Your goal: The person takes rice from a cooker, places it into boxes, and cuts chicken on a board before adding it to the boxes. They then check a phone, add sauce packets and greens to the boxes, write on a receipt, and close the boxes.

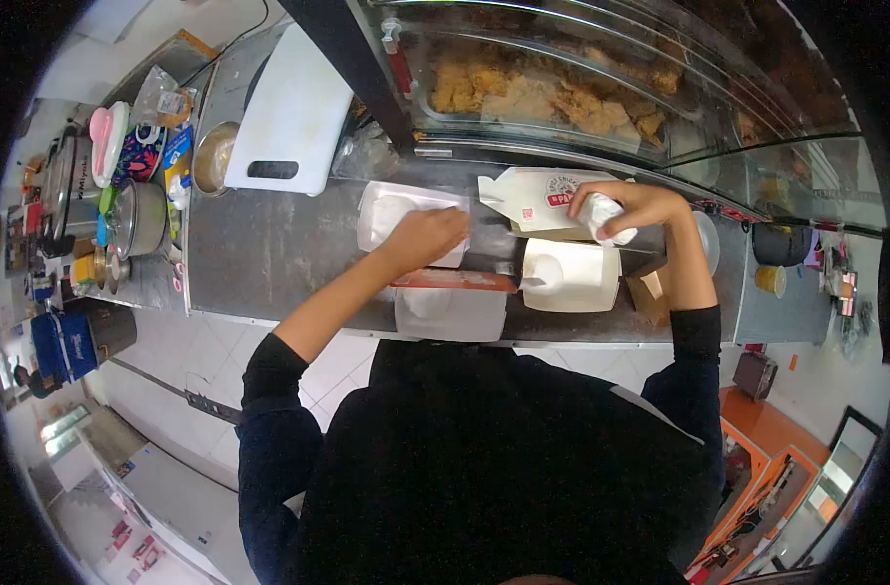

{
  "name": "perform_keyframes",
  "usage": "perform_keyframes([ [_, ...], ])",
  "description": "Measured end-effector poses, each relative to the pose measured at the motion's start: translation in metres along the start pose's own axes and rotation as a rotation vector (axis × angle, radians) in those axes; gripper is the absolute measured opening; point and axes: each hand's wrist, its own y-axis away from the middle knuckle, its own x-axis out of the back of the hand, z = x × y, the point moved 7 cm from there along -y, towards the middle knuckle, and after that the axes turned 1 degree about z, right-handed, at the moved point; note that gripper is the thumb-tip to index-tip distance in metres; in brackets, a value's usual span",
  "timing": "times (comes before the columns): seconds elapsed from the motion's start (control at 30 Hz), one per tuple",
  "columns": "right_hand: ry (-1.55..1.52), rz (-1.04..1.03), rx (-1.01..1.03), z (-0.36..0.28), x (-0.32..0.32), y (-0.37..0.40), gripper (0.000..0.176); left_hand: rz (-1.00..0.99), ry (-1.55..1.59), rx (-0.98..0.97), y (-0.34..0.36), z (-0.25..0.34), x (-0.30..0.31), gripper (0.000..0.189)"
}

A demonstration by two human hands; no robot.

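My right hand (635, 207) grips a white wrapped bundle (600, 215), rounded and about palm-sized, above a printed carton (525, 193) with a red logo. My left hand (427, 237) is closed over the right side of an open white takeaway box (375, 242); its curled fingers hide whatever they may hold. A similar white bundle (394, 209) lies in that box. Nearer my body stands another open box (474, 317) with a pale round shape inside and a reddish flap. To its right, an open box (591, 283) contains one more white bundle (544, 272).
A glass display case (562, 156) with fried food (523, 96) stands behind the boxes. On the left of the metal counter (260, 249) are a white cutting board (294, 112), a metal bowl (214, 161) and a pot (143, 219). A brown carton (648, 295) sits by my right forearm.
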Motion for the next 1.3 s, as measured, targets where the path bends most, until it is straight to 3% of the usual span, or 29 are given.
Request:
perform_keyframes([
  [0.1, -0.008, -0.078, 0.009, 0.001, -0.014, 0.009, 0.05, 0.084, -0.14, -0.38, -0.03, 0.056, 0.015, 0.02],
  [0.2, -0.012, -0.151, 0.04, 0.006, -0.031, 0.015, 0.048, 0.032, -0.749, -0.516, -0.052, 0.075, -0.02, 0.027],
  [0.3, -0.119, -0.158, 0.044, 0.022, -0.047, 0.017, 0.048, 0.325, -0.585, -0.476, -0.071, 0.077, 0.0, 0.033],
  [0.43, -0.291, -0.094, 0.062, 0.043, -0.057, 0.006, 0.047, 0.188, -0.392, -0.381, -0.1, 0.062, 0.004, 0.037],
  [0.47, -0.341, -0.062, 0.055, 0.047, -0.057, 0.002, 0.046, 0.023, -0.236, -0.265, -0.108, 0.056, 0.004, 0.035],
  [0.6, -0.375, 0.152, 0.002, 0.047, -0.04, -0.016, 0.041, 0.068, -0.01, -0.006, -0.126, 0.034, 0.027, 0.027],
  [0.63, -0.303, 0.211, -0.001, 0.066, -0.036, -0.031, 0.041, 0.072, -0.009, -0.023, -0.129, 0.033, 0.03, 0.026],
  [0.7, 0.238, 0.372, 0.206, 0.056, -0.022, -0.047, 0.048, 0.088, -0.008, -0.057, -0.133, 0.028, 0.033, 0.025],
  [0.83, 0.841, 0.401, 0.027, 0.059, -0.031, -0.073, 0.047, 0.171, -0.015, -0.151, -0.129, 0.032, 0.038, 0.023],
  [0.9, 1.008, 0.46, -0.02, 0.043, -0.034, -0.073, 0.046, 0.439, -0.064, -0.349, -0.116, 0.052, 0.067, 0.018],
  [0.93, 0.889, 0.379, -0.103, 0.037, -0.031, -0.072, 0.033, 0.577, -0.087, -0.442, -0.103, 0.062, 0.079, 0.017],
  [1.03, 0.454, 0.467, -0.006, -0.018, -0.043, -0.058, 0.024, 0.446, 0.082, -0.102, -0.049, 0.049, 0.07, 0.021],
  [1.1, 0.595, 0.554, 0.044, -0.021, -0.066, -0.061, 0.016, 0.239, 0.1, 0.051, -0.03, 0.024, 0.03, 0.028],
  [1.13, 0.606, 0.483, -0.115, -0.016, -0.079, -0.065, 0.016, 0.009, 0.211, 0.262, -0.025, -0.001, 0.001, 0.033],
  [1.17, 0.614, 0.407, -0.272, -0.012, -0.093, -0.068, 0.017, -0.095, 0.308, 0.388, -0.019, -0.017, -0.017, 0.039],
  [1.23, 0.747, 0.479, -0.236, -0.03, -0.115, -0.068, 0.016, -0.302, 0.499, 0.645, -0.01, -0.041, -0.049, 0.054],
  [1.27, 0.808, 0.512, -0.217, -0.036, -0.126, -0.068, 0.016, -0.344, 0.479, 0.711, -0.016, -0.044, -0.05, 0.074],
  [1.3, 0.819, 0.576, -0.201, -0.038, -0.135, -0.069, 0.016, -0.308, 0.375, 0.624, -0.024, -0.044, -0.05, 0.074],
])
